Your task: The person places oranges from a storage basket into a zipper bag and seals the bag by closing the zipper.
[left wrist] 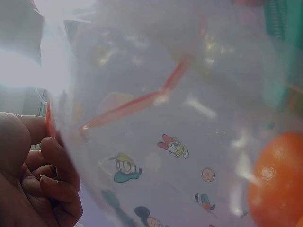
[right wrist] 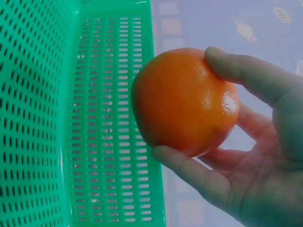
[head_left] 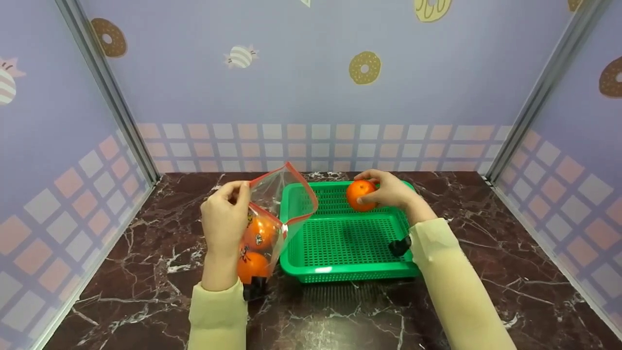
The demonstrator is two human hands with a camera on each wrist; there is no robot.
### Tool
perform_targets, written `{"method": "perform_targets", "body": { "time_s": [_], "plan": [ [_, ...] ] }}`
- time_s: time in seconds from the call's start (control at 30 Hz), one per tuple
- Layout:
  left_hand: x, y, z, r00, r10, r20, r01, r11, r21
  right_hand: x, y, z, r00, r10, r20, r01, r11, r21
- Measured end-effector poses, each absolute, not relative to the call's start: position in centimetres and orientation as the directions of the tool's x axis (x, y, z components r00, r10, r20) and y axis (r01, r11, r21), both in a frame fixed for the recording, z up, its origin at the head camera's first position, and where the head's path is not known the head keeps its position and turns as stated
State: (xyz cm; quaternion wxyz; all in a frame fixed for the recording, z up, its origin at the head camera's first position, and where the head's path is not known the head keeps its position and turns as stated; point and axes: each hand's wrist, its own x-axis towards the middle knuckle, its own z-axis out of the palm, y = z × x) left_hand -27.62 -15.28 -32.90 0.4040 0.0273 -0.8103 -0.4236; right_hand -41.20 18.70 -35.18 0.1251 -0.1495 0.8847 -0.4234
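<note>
- Orange fruit (head_left: 360, 195), round and glossy, sits in the right hand (head_left: 388, 190) above the far end of a green plastic basket (head_left: 340, 262); the thumb and fingers curl around it, as the right wrist view shows up close.
- Seen from the head camera, that fruit is at about 1 o'clock from the basket's middle, just over its perforated floor.
- At 9 o'clock from the basket, the left hand (head_left: 223, 218) holds up a clear zip bag (head_left: 277, 204) with a red seal strip, its mouth hanging open toward the basket; thumb and fingers (left wrist: 57, 161) pinch the bag's edge.
- Two more oranges (head_left: 257, 236) lie inside the bag, one above the other.
- The bag is printed with small cartoon figures.
- Everything rests over a dark marble table (head_left: 486, 272).
</note>
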Motion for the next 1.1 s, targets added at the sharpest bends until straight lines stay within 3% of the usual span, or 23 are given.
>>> {"method": "perform_targets", "body": {
  "time_s": [1.1],
  "plan": [
    [-27.5,-15.3,-32.8,-0.681,-0.388,0.621,0.295,0.631,0.717,-38.0,15.7,-32.8,-0.911,-0.411,0.036,-0.113,0.165,-0.98]
  ]
}}
